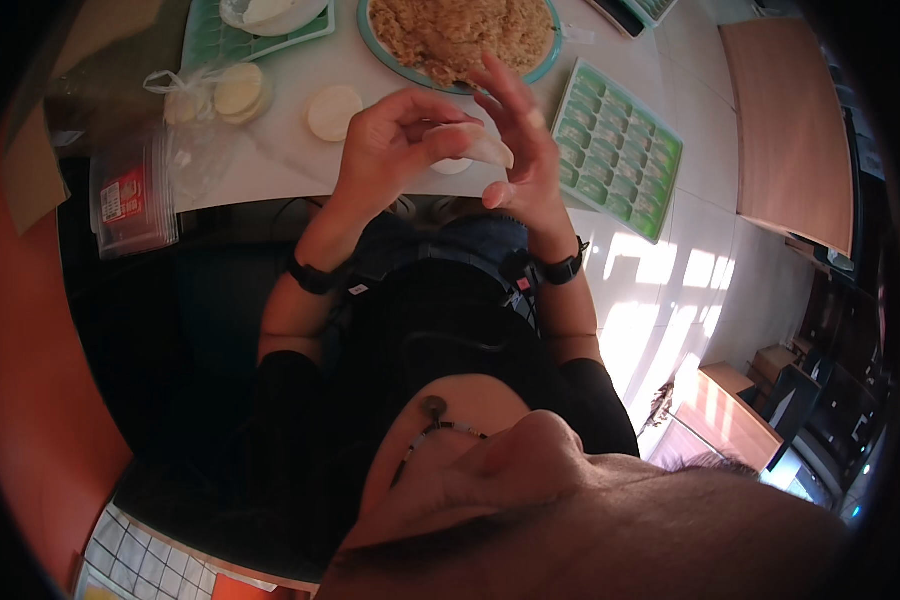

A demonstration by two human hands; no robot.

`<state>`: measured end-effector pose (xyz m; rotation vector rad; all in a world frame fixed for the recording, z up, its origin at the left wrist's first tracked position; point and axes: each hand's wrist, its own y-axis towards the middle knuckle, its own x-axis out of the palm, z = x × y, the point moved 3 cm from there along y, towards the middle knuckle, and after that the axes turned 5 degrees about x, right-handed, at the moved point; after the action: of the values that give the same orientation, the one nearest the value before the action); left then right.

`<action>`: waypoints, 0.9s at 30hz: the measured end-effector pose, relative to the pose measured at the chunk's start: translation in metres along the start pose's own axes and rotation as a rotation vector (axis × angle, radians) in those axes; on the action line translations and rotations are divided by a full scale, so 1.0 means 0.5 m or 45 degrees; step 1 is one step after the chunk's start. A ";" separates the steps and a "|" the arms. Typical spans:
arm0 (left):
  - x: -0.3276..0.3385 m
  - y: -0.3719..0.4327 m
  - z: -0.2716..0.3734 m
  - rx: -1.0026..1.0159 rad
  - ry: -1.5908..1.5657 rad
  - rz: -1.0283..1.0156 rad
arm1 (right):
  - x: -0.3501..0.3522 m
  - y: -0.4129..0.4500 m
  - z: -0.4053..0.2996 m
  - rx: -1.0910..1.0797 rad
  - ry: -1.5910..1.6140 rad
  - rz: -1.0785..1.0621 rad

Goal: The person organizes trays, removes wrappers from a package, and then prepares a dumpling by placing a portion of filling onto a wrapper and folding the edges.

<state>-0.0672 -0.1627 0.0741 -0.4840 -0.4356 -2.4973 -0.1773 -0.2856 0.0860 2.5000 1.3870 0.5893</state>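
Observation:
My left hand (394, 146) pinches a folded dumpling (484, 146) of pale dough between thumb and fingers, above the near part of the white table. To its right my right hand (525, 142) is raised with fingers spread and thumb apart, close beside the dumpling's end. A white round object (451, 166) shows partly beneath the dumpling. Left of my hands, round dough wrappers (334, 112) lie on the table. Beyond my hands stands a large blue-rimmed plate (371, 46) heaped with minced filling (457, 37). A green compartmented tray (619, 150) is at the right.
At the upper left, a white bowl (274, 19) rests on another green tray (202, 45). More wrappers (238, 90) lie by a clear plastic bag (195, 142). Stacked clear plastic containers (135, 199) stand at the table's left edge. The right tray overhangs the table's edge.

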 end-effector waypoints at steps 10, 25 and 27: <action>0.021 0.029 0.005 -0.158 0.087 -0.062 | 0.003 0.008 0.001 0.003 -0.369 -0.229; 0.023 0.054 -0.024 0.315 0.333 -0.438 | 0.015 -0.026 0.023 0.243 -0.603 -0.028; 0.043 0.058 -0.013 0.240 0.306 -0.454 | -0.007 -0.017 0.024 0.419 -0.344 -0.132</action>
<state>-0.0689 -0.1984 0.0832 -0.0286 -0.7029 -2.7708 -0.1802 -0.2839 0.0714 2.6046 1.5982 -0.0028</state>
